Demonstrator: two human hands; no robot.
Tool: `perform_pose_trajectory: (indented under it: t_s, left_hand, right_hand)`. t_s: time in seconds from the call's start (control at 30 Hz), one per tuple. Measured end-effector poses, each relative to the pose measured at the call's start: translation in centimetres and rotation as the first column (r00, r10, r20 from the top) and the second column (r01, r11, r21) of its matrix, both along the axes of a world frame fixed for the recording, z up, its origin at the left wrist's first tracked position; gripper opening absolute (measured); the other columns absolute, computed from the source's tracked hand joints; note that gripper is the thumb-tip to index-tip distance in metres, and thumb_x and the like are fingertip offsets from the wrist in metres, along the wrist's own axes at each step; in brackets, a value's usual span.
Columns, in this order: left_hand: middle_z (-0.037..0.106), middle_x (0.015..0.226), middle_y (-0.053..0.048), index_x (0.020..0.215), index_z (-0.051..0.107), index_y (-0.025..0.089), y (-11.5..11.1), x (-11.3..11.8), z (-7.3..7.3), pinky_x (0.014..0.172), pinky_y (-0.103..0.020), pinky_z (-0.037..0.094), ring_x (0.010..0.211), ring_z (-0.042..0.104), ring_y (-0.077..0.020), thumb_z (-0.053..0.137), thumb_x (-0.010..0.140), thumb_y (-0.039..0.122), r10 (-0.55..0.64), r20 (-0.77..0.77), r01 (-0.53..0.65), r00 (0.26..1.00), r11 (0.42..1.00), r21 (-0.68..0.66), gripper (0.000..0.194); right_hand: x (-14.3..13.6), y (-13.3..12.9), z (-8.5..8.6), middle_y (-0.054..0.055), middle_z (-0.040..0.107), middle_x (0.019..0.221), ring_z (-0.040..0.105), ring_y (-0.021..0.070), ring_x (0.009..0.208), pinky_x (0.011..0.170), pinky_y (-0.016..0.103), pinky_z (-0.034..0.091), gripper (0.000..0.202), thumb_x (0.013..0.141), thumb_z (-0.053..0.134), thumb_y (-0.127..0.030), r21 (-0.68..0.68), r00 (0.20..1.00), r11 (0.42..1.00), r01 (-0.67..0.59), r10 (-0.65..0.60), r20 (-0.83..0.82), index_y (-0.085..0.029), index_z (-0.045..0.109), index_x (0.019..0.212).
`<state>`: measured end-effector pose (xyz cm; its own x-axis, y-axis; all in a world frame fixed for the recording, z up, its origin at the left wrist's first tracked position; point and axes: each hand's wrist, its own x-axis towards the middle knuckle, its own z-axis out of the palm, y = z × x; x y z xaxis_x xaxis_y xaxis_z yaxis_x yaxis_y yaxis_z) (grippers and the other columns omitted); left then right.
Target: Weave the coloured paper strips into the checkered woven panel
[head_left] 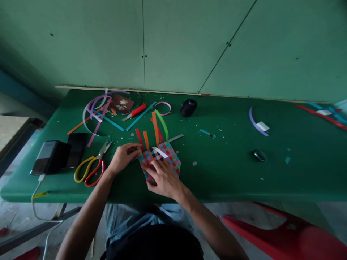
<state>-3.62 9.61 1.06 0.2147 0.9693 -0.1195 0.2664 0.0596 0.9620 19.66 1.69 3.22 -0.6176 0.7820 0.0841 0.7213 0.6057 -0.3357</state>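
A small woven piece (173,155) of many-coloured checks lies near the table's front edge. Red, orange, green and grey strips stick out from its far side, the green strip (162,124) curving upward. My left hand (125,156) is at its left corner, thumb and fingers pinched on a small green strip end. Across the near part of the weave rests my right hand (162,177), palm down with its fingers spread, pressing on it. A white strip (160,152) lies on the weave just beyond my right fingers.
Scissors (99,159), a power bank (48,157) with a cable and a dark phone-like object stand left. Loose strips and a red cutter (138,109) lie behind. A black spool (188,108) is at back centre; a dark oval object (259,155) is right. A red chair (284,231) stands below.
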Motion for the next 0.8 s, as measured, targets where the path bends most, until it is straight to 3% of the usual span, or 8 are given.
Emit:
perform_pose_trajectory:
  t_s: [0.2,0.3,0.37,0.5,0.6,0.7,0.8]
  left_hand:
    - [0.075,0.074,0.0,0.112,0.078,0.022,-2.4,0.4,0.5,0.054,-0.023,0.052,0.06,0.069,-0.0151,0.074,0.09,0.044,0.027,-0.112,-0.025,0.993,0.999,0.021,0.031]
    - [0.066,0.057,0.003,0.108,0.079,0.022,-3.7,0.9,0.7,0.049,-0.023,0.046,0.049,0.063,-0.0144,0.073,0.091,0.047,0.084,-0.191,-0.071,0.978,0.995,0.072,0.03]
    - [0.065,0.054,0.004,0.106,0.081,0.023,-4.4,1.3,0.9,0.05,-0.023,0.046,0.048,0.062,-0.0145,0.073,0.092,0.046,0.112,-0.239,-0.084,0.964,0.989,0.122,0.029]
    - [0.067,0.057,0.004,0.109,0.081,0.024,-5.6,1.5,1.2,0.054,-0.023,0.047,0.05,0.062,-0.0135,0.063,0.098,0.042,0.119,-0.301,-0.067,0.946,0.982,0.176,0.028]
    - [0.068,0.061,0.004,0.125,0.077,0.024,-6.5,1.2,1.6,0.056,-0.021,0.048,0.052,0.062,-0.0126,0.055,0.102,0.035,0.048,-0.284,-0.006,0.958,0.989,0.145,0.034]
    - [0.072,0.068,0.002,0.136,0.071,0.023,-7.1,0.9,2.0,0.053,-0.022,0.049,0.053,0.063,-0.0128,0.056,0.101,0.035,-0.018,-0.201,0.03,0.98,0.998,0.056,0.04]
    - [0.078,0.085,-0.002,0.134,0.071,0.023,-7.2,0.8,2.3,0.057,-0.023,0.053,0.062,0.069,-0.0149,0.065,0.097,0.042,0.026,-0.132,-0.022,0.991,0.999,0.03,0.042]
  right_hand:
    - [1.0,-1.7,-0.4,0.014,0.061,0.126,0.056,0.0331,0.116,0.101,0.052,0.047,0.042,0.092,0.063,-0.021,0.027,0.996,0.996,0.086,-0.087,0.031,-0.022,0.065,0.134]
    - [0.1,-2.4,-1.6,0.017,0.061,0.131,0.056,0.034,0.119,0.1,0.052,0.048,0.023,0.1,0.06,-0.028,0.063,0.978,0.976,0.21,-0.209,-0.025,-0.019,0.067,0.12]
    - [-0.9,-2.8,-2.4,0.019,0.059,0.139,0.054,0.0359,0.126,0.103,0.054,0.047,0.025,0.103,0.059,-0.038,0.087,0.953,0.951,0.297,-0.291,-0.081,-0.017,0.066,0.116]
    - [-2.3,-3.7,-3.1,0.023,0.057,0.145,0.048,0.0395,0.136,0.111,0.059,0.042,0.055,0.101,0.06,-0.058,0.111,0.93,0.926,0.36,-0.347,-0.122,-0.013,0.06,0.133]
    - [-2.3,-4.1,-3.0,0.023,0.059,0.139,0.049,0.0402,0.134,0.111,0.06,0.04,0.073,0.098,0.061,-0.066,0.099,0.938,0.934,0.344,-0.338,-0.071,-0.012,0.053,0.147]
    - [-1.7,-4.2,-2.9,0.019,0.064,0.126,0.057,0.0368,0.12,0.103,0.058,0.044,0.061,0.104,0.057,-0.057,0.099,0.933,0.928,0.358,-0.358,-0.017,-0.017,0.054,0.149]
    - [-1.2,-3.8,-2.9,0.016,0.066,0.12,0.06,0.0331,0.112,0.097,0.054,0.046,0.046,0.108,0.052,-0.048,0.136,0.942,0.933,0.333,-0.335,-0.01,-0.02,0.059,0.144]
